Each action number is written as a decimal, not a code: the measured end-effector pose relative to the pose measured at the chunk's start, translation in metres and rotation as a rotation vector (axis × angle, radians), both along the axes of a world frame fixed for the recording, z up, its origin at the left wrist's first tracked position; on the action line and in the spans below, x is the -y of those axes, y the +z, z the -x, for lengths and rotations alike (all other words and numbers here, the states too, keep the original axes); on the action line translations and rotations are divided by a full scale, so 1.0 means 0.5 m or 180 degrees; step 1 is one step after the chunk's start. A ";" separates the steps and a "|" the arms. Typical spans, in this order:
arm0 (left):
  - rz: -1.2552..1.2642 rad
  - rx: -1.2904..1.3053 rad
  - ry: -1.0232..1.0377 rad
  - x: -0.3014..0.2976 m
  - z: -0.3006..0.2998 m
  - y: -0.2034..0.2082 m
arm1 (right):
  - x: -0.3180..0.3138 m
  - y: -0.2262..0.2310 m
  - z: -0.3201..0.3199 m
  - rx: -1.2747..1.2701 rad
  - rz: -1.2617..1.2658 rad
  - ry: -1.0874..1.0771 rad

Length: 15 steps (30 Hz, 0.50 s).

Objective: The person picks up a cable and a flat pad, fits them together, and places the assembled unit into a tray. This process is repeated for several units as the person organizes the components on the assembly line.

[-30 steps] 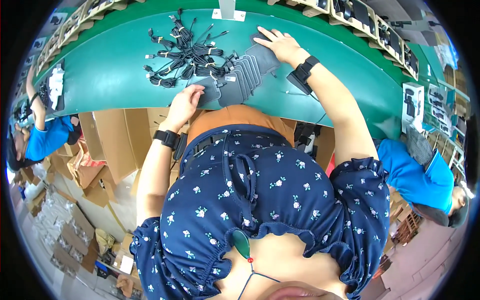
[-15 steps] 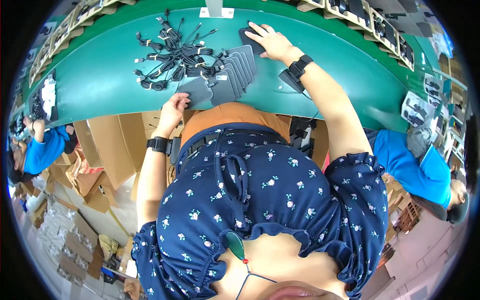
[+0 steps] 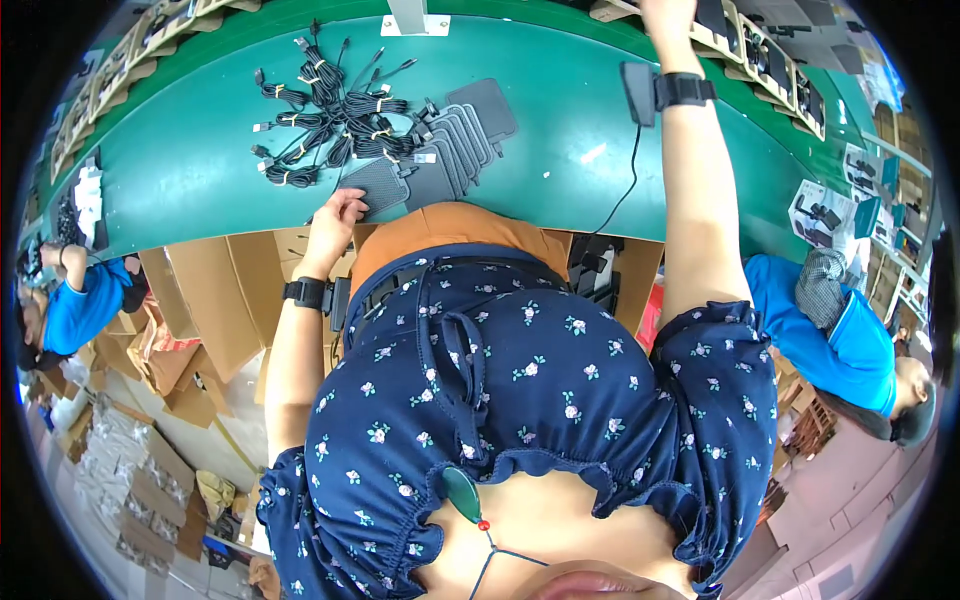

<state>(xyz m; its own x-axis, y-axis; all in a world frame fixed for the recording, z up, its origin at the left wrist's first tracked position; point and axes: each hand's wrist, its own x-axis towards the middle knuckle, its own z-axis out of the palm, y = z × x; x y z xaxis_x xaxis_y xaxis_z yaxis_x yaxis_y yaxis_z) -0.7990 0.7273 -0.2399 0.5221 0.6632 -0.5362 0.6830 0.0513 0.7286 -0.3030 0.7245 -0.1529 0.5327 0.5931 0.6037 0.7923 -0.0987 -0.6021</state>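
My left hand (image 3: 334, 222) is at the near edge of the green bench, fingers curled at the corner of a dark grey mesh-faced flat pad (image 3: 378, 188). That pad lies at the near left of an overlapping, fanned row of similar pads (image 3: 450, 150). At the row's far right end lies a darker flat pad (image 3: 482, 108). A pile of bundled black cables (image 3: 335, 115) with pale ties sits just beyond the left hand. My right hand (image 3: 668, 14) reaches to the far rack of dark items (image 3: 712, 30); its fingers are cut off by the picture's top edge.
A metal bracket (image 3: 415, 24) is fixed at the bench's far side. A black cable (image 3: 630, 185) runs from my right wrist device to the near edge. Cardboard boxes (image 3: 222, 295) stand below. People in blue sit at left (image 3: 88, 312) and right (image 3: 835, 320).
My right hand has left the dark pad and moved far and to the right, to the rack. That pad now lies closer against the row. My left hand stays by the mesh pad.
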 end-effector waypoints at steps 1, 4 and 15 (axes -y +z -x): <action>-0.0005 -0.0014 0.0017 0.003 0.005 -0.001 | -0.011 0.000 -0.022 -0.0112 -0.0023 -0.0085; -0.0010 0.0121 0.0087 0.008 0.010 0.005 | -0.024 -0.018 -0.080 0.0029 0.0398 -0.0245; -0.0215 -0.0015 0.0290 0.058 0.042 0.022 | -0.087 -0.004 -0.152 -0.0366 0.2214 0.0365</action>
<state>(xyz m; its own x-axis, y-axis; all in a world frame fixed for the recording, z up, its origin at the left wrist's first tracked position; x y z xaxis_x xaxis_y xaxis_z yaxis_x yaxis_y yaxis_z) -0.8199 0.6984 -0.2288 0.4556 0.7426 -0.4910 0.6812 0.0642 0.7293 -0.2268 0.7679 -0.1548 0.4814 0.8765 0.0087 0.7559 -0.4101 -0.5103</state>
